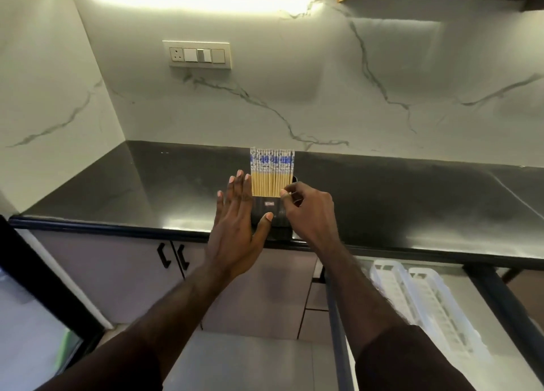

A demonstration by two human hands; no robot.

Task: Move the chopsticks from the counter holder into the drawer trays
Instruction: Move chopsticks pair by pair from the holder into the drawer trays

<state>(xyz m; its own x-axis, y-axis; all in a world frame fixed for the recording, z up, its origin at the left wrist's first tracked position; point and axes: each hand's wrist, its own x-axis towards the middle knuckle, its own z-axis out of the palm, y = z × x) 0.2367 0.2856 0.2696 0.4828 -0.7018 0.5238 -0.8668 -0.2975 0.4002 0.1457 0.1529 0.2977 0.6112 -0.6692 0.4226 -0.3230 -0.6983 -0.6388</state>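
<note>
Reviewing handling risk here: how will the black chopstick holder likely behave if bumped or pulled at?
The holder looks narrow and stands upright near the counter edge, so it may tip. The tall chopsticks probably make it top-heavy. The left hand lies flat against its side, probably to steady it.

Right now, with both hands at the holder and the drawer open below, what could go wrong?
1. The black holder stands near the counter's front edge; the left hand only rests flat against its side, so a hard pull might tip it.
2. The chopsticks are packed tightly; the right hand, pinching at the row's right end, may drag neighbours out.
3. The white trays sit low to the right, so a chopstick could drop on the way.
</note>
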